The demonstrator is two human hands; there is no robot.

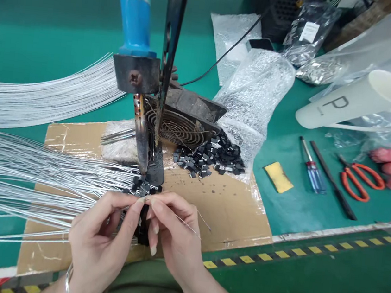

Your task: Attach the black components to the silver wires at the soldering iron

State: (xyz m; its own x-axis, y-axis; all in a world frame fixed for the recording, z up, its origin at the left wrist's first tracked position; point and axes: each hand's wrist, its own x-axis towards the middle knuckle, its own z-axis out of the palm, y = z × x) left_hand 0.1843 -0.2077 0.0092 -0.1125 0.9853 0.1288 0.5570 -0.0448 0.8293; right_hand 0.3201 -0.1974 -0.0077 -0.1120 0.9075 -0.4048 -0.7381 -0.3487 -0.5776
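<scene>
My left hand point(102, 239) is closed in a pinch, thumb against index finger; what lies between them is too small to make out. Its fingertips meet those of my right hand point(175, 233), which is pinched on a thin silvery wire point(187, 225) that trails off to the right. Just beyond the fingertips, small black connectors point(140, 185) sit on a dark stand at the ends of many white wires point(74, 171). Above them a soldering iron point(141, 131) with a blue handle is clamped pointing down.
A fan point(183, 129) stands behind the iron. Loose black connectors point(212, 155) spill from a bubble-wrap bag point(257, 92) onto cardboard point(223, 210). To the right lie a yellow sponge point(278, 177), a screwdriver point(313, 170), orange-handled scissors point(360, 178) and a white mug point(354, 102).
</scene>
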